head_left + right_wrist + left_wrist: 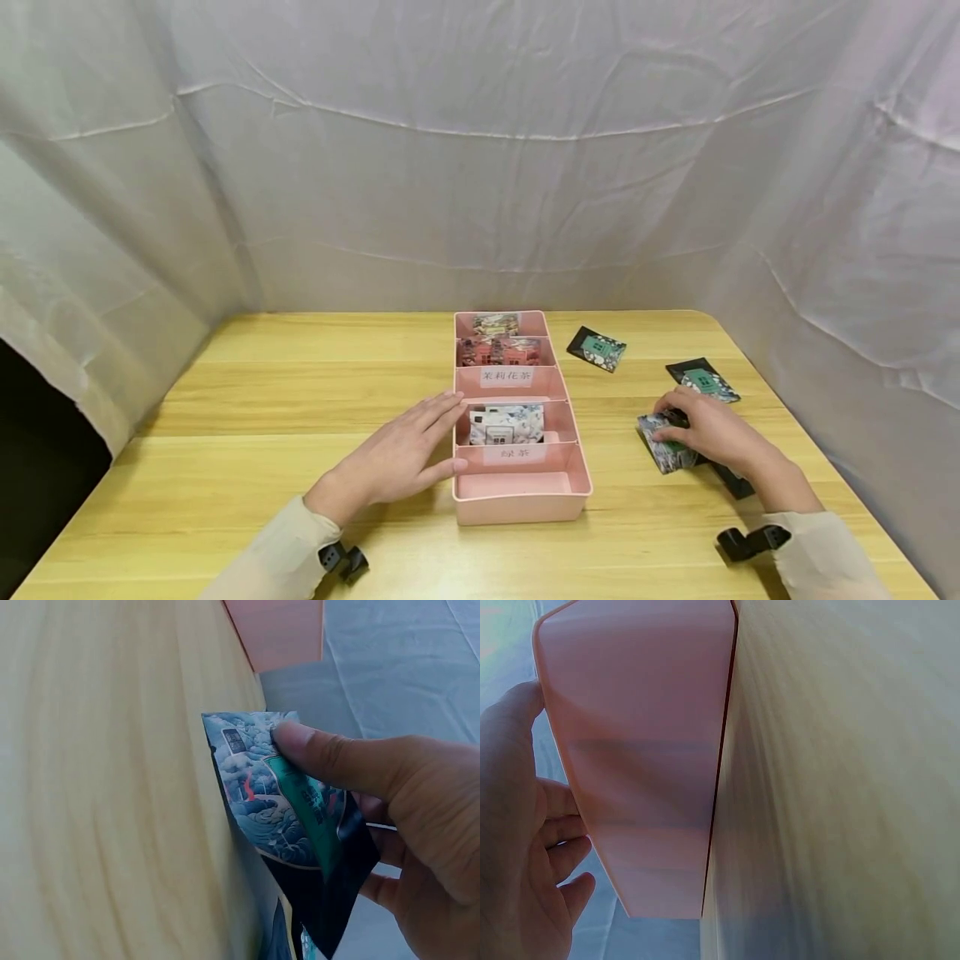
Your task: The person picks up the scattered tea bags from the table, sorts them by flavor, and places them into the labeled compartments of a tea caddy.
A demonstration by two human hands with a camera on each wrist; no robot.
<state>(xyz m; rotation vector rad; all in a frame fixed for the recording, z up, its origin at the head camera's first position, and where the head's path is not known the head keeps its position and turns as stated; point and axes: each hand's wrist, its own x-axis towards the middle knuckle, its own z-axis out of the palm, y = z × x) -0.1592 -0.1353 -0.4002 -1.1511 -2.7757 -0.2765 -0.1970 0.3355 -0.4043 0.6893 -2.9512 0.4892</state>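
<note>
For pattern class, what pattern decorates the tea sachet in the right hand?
The tea sachet shows swirling blue-grey clouds, clearest in the right wrist view.

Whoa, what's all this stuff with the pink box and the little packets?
A person is handling small packets at a table. Their right hand pinches a dark packet with a green label, off to the right of the pink box. Their left hand touches the box's left side. White packets and red packets already sit in the box, while more dark packets lie on the table.
</note>
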